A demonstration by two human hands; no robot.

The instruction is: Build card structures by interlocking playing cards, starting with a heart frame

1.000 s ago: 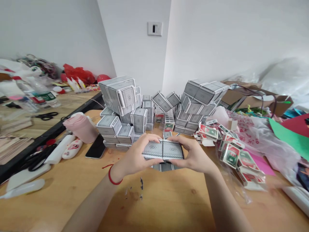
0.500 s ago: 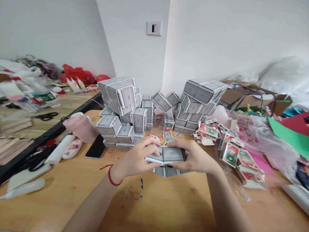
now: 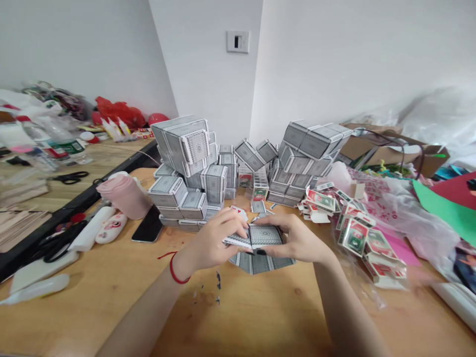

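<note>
We find open room only on the near side of the hands, where the worktop (image 3: 260, 317) is bare wood down to its front edge. On the far side, stacks of grey card boxes (image 3: 186, 148) wall the space off close behind the fingers. To the left a black phone (image 3: 148, 225) and a pink roll (image 3: 126, 196) sit near. To the right, flattened red-and-green cartons (image 3: 357, 233) crowd in just beside the right wrist.

A brown cardboard box (image 3: 390, 148) stands far right, and its contents are too jumbled for us to tell.

The left hand (image 3: 208, 245) and right hand (image 3: 297, 240) meet low over the wood, palms turned inward. Each grip is closed on one half of the grey-backed cards (image 3: 260, 236), and the halves are butted end to end. The right thumb rests at their near edge. Loose cards (image 3: 260, 263) lie fanned on the worktop directly below.
</note>
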